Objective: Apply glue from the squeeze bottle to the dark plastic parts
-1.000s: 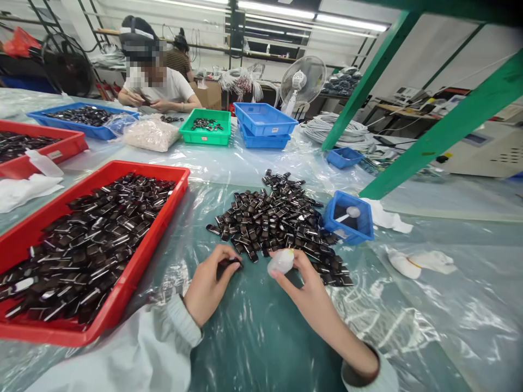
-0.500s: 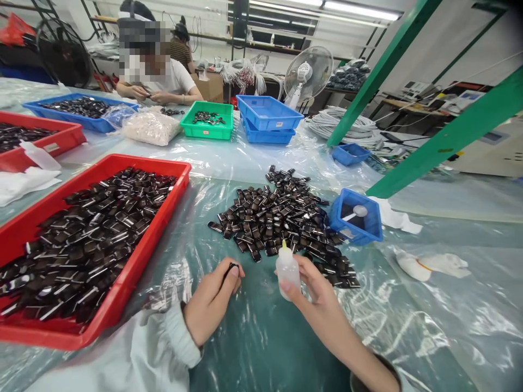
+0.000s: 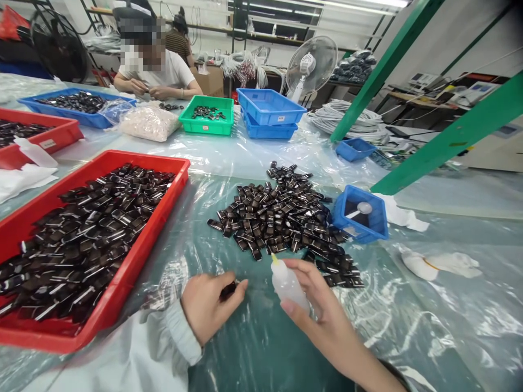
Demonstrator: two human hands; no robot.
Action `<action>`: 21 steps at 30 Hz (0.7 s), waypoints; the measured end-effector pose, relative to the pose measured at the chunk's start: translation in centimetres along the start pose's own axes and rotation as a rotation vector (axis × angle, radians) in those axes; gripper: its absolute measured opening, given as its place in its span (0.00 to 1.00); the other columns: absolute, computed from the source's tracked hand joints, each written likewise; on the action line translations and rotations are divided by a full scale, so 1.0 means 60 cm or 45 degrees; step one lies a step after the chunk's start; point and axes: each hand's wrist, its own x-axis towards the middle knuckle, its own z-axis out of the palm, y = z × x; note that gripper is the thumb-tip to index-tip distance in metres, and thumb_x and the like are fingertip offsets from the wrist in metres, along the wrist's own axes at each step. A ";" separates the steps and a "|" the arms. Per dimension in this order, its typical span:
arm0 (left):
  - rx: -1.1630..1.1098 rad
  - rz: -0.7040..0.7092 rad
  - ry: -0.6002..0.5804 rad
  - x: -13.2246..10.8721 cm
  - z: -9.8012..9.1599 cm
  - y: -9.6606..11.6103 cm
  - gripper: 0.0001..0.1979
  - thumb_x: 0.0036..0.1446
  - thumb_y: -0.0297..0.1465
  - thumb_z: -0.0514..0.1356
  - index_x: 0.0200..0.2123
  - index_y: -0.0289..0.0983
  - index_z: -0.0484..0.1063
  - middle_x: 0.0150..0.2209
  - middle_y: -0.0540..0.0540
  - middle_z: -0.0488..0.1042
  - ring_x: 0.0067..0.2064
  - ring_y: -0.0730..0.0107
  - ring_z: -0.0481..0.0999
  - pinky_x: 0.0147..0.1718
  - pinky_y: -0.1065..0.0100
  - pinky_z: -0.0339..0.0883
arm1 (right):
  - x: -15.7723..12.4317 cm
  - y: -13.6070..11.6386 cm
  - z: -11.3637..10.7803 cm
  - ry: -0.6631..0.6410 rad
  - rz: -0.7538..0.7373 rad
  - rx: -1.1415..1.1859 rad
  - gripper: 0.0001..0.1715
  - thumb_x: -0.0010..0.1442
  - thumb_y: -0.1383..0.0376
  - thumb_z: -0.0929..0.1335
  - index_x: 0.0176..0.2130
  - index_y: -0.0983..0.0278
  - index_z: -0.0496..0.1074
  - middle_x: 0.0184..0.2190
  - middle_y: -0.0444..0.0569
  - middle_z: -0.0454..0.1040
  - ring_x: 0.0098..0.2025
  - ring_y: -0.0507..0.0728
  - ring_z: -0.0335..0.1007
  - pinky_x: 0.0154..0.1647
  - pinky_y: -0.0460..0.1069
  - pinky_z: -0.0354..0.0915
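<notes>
At left a red tray [image 3: 143,256] is seen, a pile of black parts [image 3: 281,218] beyond the hands. A squeeze bottle [image 3: 288,284] is gripped mid-body by the right hand [image 3: 322,316], near centre: light, soft, judged squashable. A small black part [image 3: 227,290] is pinched in the left hand [image 3: 206,307]: rigid, light, likely slippery.

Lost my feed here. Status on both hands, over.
Left hand pinches small black part. Right hand holds squeeze bottle. Pile of black parts just beyond.

Left grip [image 3: 208,307] bare; pale whitish fabric sleeve [image 3: 134,354], ribbed knit cuff [image 3: 182,335]. Right grip [image 3: 327,321] bare; forearm [image 3: 359,362] uncovered to near frame edge.
</notes>
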 end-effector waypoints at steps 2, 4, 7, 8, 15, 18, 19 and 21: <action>-0.004 0.046 0.010 -0.002 -0.004 0.001 0.20 0.62 0.44 0.47 0.21 0.40 0.52 0.17 0.54 0.53 0.20 0.70 0.58 0.23 0.68 0.45 | 0.001 -0.001 -0.001 0.040 -0.027 0.029 0.17 0.63 0.59 0.65 0.50 0.50 0.58 0.42 0.45 0.74 0.40 0.55 0.72 0.36 0.46 0.69; -0.061 0.173 0.044 -0.005 -0.010 0.003 0.18 0.65 0.39 0.43 0.25 0.39 0.58 0.21 0.51 0.61 0.25 0.66 0.63 0.28 0.66 0.53 | 0.002 -0.002 -0.006 0.077 -0.073 0.011 0.14 0.62 0.59 0.65 0.49 0.51 0.61 0.40 0.44 0.75 0.37 0.54 0.72 0.34 0.46 0.69; -0.211 0.383 0.132 -0.010 -0.015 0.006 0.16 0.67 0.30 0.39 0.35 0.38 0.64 0.31 0.47 0.67 0.33 0.64 0.65 0.37 0.62 0.57 | 0.002 -0.005 -0.016 0.097 -0.124 -0.032 0.13 0.62 0.57 0.65 0.47 0.52 0.67 0.41 0.46 0.75 0.35 0.55 0.73 0.31 0.45 0.69; -0.256 0.413 0.160 -0.011 -0.016 0.007 0.15 0.67 0.29 0.40 0.38 0.39 0.65 0.33 0.46 0.67 0.35 0.63 0.65 0.38 0.62 0.57 | 0.001 -0.005 -0.019 0.105 -0.130 -0.033 0.13 0.62 0.56 0.65 0.47 0.53 0.68 0.40 0.46 0.75 0.34 0.55 0.74 0.29 0.45 0.69; -0.666 0.141 0.175 -0.011 -0.018 0.010 0.15 0.68 0.35 0.42 0.34 0.39 0.64 0.31 0.49 0.65 0.33 0.67 0.65 0.33 0.67 0.58 | -0.007 -0.014 -0.024 0.198 -0.195 -0.002 0.12 0.59 0.54 0.67 0.43 0.54 0.69 0.32 0.46 0.75 0.26 0.54 0.73 0.23 0.44 0.68; -0.752 0.017 0.140 -0.012 -0.022 0.012 0.17 0.68 0.37 0.41 0.32 0.39 0.63 0.28 0.51 0.62 0.31 0.68 0.63 0.31 0.69 0.56 | -0.009 -0.015 -0.023 0.200 -0.213 -0.060 0.12 0.58 0.54 0.68 0.41 0.55 0.71 0.34 0.47 0.76 0.28 0.54 0.73 0.23 0.44 0.69; -0.761 0.000 0.138 -0.013 -0.023 0.013 0.18 0.68 0.38 0.40 0.32 0.39 0.63 0.28 0.51 0.62 0.31 0.68 0.63 0.31 0.69 0.56 | -0.009 -0.015 -0.023 0.194 -0.209 -0.066 0.11 0.58 0.55 0.68 0.41 0.55 0.71 0.34 0.47 0.76 0.27 0.54 0.73 0.23 0.44 0.69; -0.776 -0.008 0.140 -0.016 -0.025 0.017 0.18 0.68 0.39 0.40 0.33 0.39 0.64 0.29 0.50 0.62 0.32 0.68 0.63 0.33 0.68 0.56 | -0.011 -0.014 -0.023 0.179 -0.199 -0.070 0.11 0.58 0.56 0.68 0.41 0.55 0.71 0.33 0.46 0.76 0.26 0.54 0.72 0.21 0.44 0.68</action>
